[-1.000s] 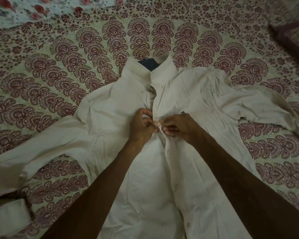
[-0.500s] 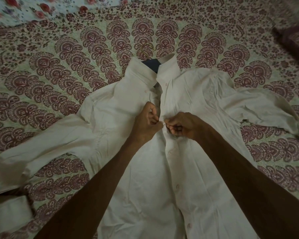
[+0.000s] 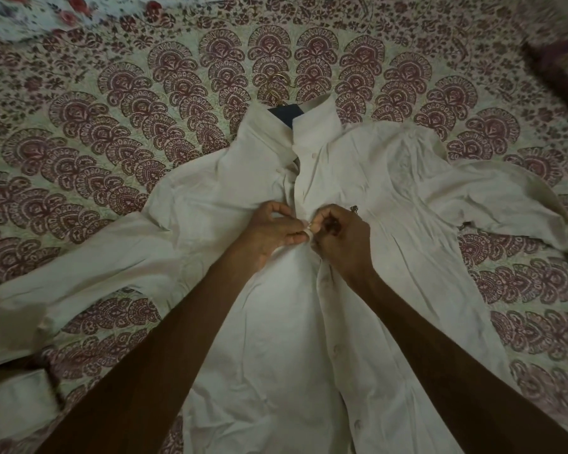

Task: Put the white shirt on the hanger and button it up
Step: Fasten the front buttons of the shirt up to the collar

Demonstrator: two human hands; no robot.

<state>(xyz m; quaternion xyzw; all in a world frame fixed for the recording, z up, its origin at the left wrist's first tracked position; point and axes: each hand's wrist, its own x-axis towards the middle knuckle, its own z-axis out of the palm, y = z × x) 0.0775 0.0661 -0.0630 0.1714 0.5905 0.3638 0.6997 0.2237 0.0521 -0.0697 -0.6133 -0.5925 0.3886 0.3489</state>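
Note:
The white shirt (image 3: 391, 198) lies face up on the bed with both sleeves spread sideways. A dark hanger (image 3: 286, 113) shows inside the open collar, and its metal hook (image 3: 277, 83) pokes out above. My left hand (image 3: 271, 229) pinches the left front edge at chest height. My right hand (image 3: 340, 239) pinches the right placket beside it, fingertips touching around a button. Below my hands the front lies closed, with buttons down the placket. Above them the two edges are slightly parted.
A maroon-patterned bedsheet (image 3: 112, 152) covers the bed all around the shirt. A floral cloth (image 3: 30, 14) lies at the far left corner. A dark cushion or bed edge (image 3: 558, 57) sits at the far right.
Both hands have stayed together on the placket at chest height, working the same spot. The view has tilted so more of the collar and the hanger hook shows.

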